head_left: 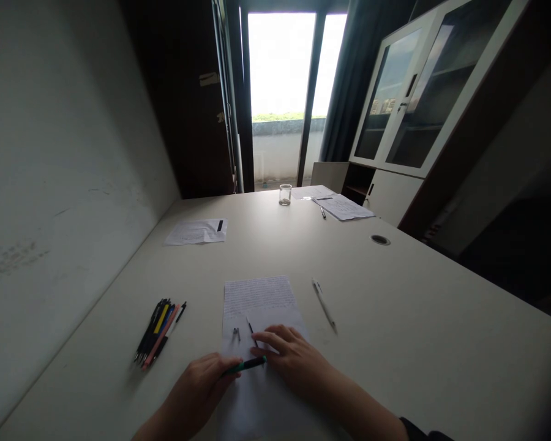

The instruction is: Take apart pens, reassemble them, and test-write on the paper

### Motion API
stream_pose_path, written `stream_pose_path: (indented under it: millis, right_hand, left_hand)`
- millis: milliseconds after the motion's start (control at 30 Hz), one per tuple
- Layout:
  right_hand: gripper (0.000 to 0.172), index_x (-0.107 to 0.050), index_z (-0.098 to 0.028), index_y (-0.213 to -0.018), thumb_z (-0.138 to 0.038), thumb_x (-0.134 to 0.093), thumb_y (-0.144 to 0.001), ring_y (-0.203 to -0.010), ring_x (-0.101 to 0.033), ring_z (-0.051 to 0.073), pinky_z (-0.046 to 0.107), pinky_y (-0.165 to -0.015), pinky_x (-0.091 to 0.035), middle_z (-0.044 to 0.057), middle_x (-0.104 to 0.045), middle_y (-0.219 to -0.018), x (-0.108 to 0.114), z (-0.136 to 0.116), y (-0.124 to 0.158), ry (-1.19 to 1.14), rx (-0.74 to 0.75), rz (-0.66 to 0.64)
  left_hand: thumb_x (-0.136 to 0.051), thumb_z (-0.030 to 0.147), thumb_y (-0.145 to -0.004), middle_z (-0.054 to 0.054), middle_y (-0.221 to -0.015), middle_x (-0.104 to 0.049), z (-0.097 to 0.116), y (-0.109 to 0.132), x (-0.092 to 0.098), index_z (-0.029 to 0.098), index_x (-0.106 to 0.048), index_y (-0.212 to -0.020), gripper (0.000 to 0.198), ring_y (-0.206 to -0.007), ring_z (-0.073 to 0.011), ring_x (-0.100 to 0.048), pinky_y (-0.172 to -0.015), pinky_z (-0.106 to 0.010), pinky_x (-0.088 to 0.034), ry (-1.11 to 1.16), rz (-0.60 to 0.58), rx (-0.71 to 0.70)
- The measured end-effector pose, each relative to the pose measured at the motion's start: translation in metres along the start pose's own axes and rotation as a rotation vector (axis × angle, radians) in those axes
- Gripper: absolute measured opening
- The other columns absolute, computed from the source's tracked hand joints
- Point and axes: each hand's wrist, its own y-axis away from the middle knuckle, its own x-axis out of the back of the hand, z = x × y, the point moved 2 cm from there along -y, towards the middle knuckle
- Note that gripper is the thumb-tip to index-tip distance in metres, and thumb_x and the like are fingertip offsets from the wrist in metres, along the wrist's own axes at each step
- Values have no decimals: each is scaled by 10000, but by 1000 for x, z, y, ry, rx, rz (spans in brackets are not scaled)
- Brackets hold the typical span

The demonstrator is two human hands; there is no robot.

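My left hand (211,372) is closed round a green pen barrel with a dark end (252,364), held almost level above the paper and pointing right. My right hand (290,353) is over the sheet, its thumb and index finger around a thin dark pen refill (250,326); the contact is partly hidden. The thumb lies close to the barrel's dark end. Beneath both hands lies a sheet of paper (257,295) with handwritten lines across its top. Small pen parts (236,334), apparently a tip and a spring, rest on it left of the refill.
Several pens (158,334) lie bunched on the left of the white table (371,367). A white pen (324,304) lies right of the sheet. Further back are a paper (195,233), a glass jar (285,195), stacked papers (344,207) with a pen, and a round cable hole (380,240).
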Motion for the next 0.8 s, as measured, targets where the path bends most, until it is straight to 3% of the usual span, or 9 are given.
stream_pose_path:
  millis: [200,467,800]
  right_hand:
    - [243,-615,-258,-1204,-237,-558,-969,-1199,-477,242,402,-993,-424,55,-580,-1323,1,0,-2,41,18,17]
    - [108,-658,-220,-1023,-187,-596,-942,-997,-541,208,346,-870,-473,46,-648,-1081,3,5,-3,39,5,45]
    - [55,-611,-190,-958,-148,-608,-923,-947,-519,215,351,-816,-461,49,-607,-1069,6,2,-2,141,-45,-10]
  left_hand:
    - [-488,232,-991,-55,-882,-699,0,-1,0,224,-602,-1155,200,-772,-172,-675,-714,-233,-537,-1,-5,10]
    - [-479,220,-999,-50,-929,-700,1,-1,0,235,-578,-1182,209,-817,-172,-674,-734,-235,-523,12,-25,31]
    - [-498,213,-989,-44,-926,-703,0,0,0,236,-586,-1185,216,-813,-167,-676,-736,-231,-528,4,-9,25]
